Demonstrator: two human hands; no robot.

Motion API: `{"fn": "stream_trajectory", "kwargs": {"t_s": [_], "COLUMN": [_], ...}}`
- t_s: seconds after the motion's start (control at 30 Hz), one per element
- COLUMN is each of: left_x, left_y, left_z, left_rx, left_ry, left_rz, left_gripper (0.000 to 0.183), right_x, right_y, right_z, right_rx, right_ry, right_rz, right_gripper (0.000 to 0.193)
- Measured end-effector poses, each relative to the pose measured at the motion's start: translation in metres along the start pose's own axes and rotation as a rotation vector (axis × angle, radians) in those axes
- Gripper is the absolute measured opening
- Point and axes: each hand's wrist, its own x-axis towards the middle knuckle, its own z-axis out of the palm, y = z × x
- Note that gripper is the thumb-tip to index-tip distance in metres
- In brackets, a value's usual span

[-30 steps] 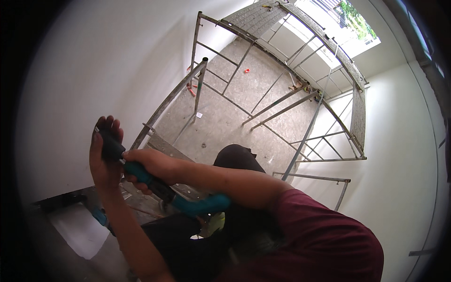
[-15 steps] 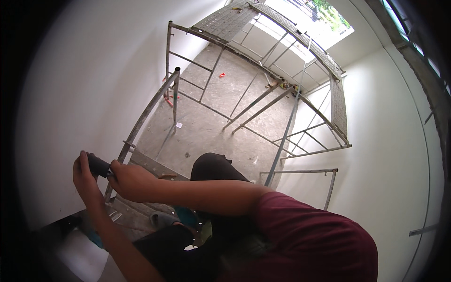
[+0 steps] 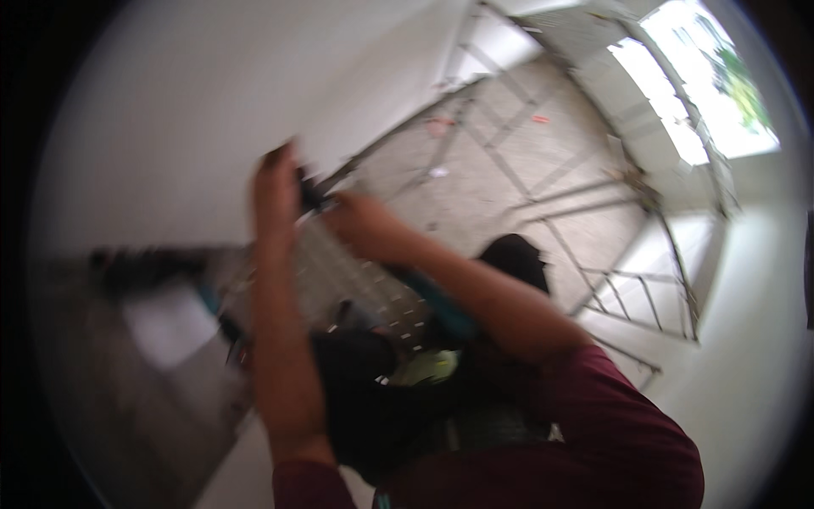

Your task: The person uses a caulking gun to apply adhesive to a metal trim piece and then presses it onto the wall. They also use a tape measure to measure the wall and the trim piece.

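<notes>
Both my hands are raised in front of the pale wall, blurred by motion. My left hand (image 3: pixel 278 193) is closed round a dark, roughly cylindrical thing (image 3: pixel 309 193) whose exact kind I cannot make out. My right hand (image 3: pixel 365 225) has its fingers closed at the near end of the same thing, where the half-second-old picture shows a shiny metal tip. The palm side of my left hand and part of the cylinder are hidden.
Metal scaffold frames (image 3: pixel 644 297) stand on the concrete floor (image 3: pixel 483 161) beyond my arms. A perforated platform (image 3: pixel 326 263) lies below my hands. A bright window (image 3: pixel 721 76) is at the upper right. A whitish sheet-like shape (image 3: pixel 170 327) shows at lower left.
The view has swung left, so scaffold and window sit further right. My hands, still together on the dark cylinder, now appear nearer the middle and higher, and both forearms reach upward.
</notes>
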Motion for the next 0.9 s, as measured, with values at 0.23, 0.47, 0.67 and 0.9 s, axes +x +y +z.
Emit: {"fn": "stream_trajectory", "kwargs": {"t_s": [0.23, 0.47, 0.67, 0.9], "left_x": [0.004, -0.005, -0.006, -0.003], "left_y": [0.035, 0.029, 0.055, 0.047], "left_z": [0.012, 0.03, 0.035, 0.031], "left_rx": [-0.53, -0.781, -0.81, -0.788], "left_ry": [-0.098, -0.072, -0.142, -0.038], "left_rz": [-0.094, -0.32, -0.169, -0.214], "left_gripper": [0.035, 0.043, 0.039, 0.035], "right_x": [-0.015, -0.025, -0.032, -0.026], "right_y": [-0.054, -0.043, -0.062, -0.058], "right_z": [0.006, -0.017, -0.02, -0.011], "right_rx": [0.377, 0.478, 0.478, 0.474], "right_ry": [0.163, -0.008, 0.055, 0.064], "right_rz": [0.225, 0.27, 0.215, 0.212], "right_gripper": [0.029, 0.028, 0.029, 0.033]}}
